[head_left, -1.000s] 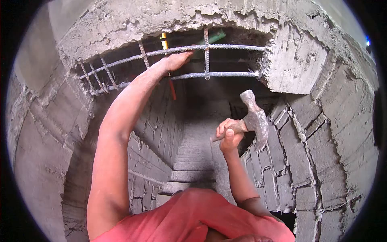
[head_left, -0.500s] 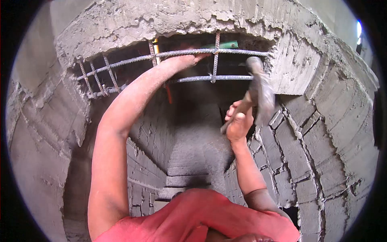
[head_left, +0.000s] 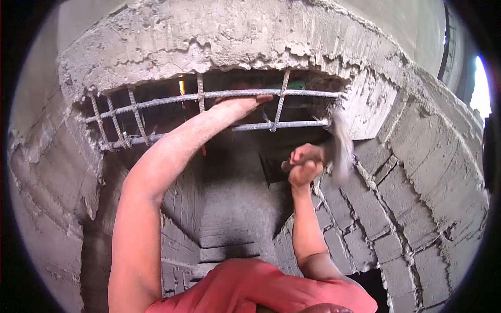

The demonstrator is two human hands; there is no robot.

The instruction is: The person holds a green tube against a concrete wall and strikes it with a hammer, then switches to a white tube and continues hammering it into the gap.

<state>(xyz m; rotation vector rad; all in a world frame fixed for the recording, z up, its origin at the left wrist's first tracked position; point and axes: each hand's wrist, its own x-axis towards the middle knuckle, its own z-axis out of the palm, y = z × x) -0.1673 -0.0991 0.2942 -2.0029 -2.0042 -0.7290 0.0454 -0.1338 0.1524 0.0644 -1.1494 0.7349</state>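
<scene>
My left hand (head_left: 248, 104) reaches up into the broken-out gap in the concrete, at the upper steel rebar (head_left: 219, 94). Most of its fingers are hidden behind or above the bar, so its grip cannot be made out. Just right of it, a green piece (head_left: 297, 84) shows dimly inside the gap. My right hand (head_left: 305, 166) is closed around the handle of a hammer (head_left: 342, 148). Motion smears the hammer's head, beside the gap's right end and below the lower rebar (head_left: 292, 124).
Rough concrete edge (head_left: 209, 47) hangs over the gap. Short crossing bars (head_left: 136, 112) stand at its left. Brick wall (head_left: 386, 219) with raised mortar lies on the right, steps (head_left: 229, 253) below. A yellow strip (head_left: 182, 87) is inside the gap.
The view has shifted, so the gap and bars sit lower in the picture. The hammer has swung, its head now lower relative to the bars. The left hand stays at the upper bar.
</scene>
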